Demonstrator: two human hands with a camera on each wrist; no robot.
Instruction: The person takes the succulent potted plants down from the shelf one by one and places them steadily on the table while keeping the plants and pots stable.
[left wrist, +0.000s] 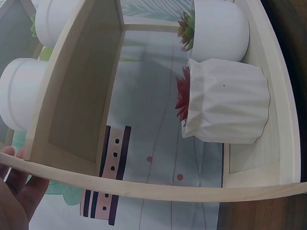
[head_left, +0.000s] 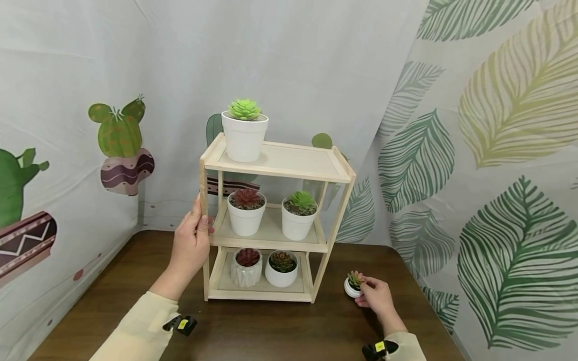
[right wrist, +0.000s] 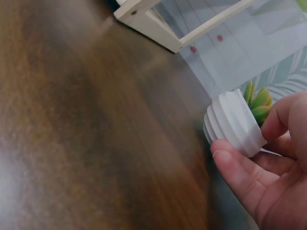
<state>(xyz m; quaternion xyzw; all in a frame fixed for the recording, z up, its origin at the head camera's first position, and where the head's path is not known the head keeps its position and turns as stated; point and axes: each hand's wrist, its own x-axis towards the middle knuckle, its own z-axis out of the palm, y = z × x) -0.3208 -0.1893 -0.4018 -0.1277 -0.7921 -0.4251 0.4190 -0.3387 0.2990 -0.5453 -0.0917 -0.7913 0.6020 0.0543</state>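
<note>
1. Nearest the camera, the right hand [head_left: 377, 296] curls thumb and fingers round a small ribbed pot [head_left: 352, 287] with a green-tipped succulent, on the table [head_left: 280, 331] towards its right edge, just beside the wooden shelf [head_left: 275, 215]; the right wrist view can't settle whether the pot's base touches the wood.
2. The left hand [head_left: 191, 240] grips the shelf's front left post at the middle tier; only its fingertips show in the left wrist view, at the frame's corner.
3. Bottom tier: a faceted pot [left wrist: 225, 108] with a red plant beside a round pot [left wrist: 218, 28], its plant half cut off.
4. Middle tier: two white pots; top tier, left corner: a larger white pot [head_left: 244, 135].
5. Behind, printed cloth; cactus motifs partly hidden by the shelf.
</note>
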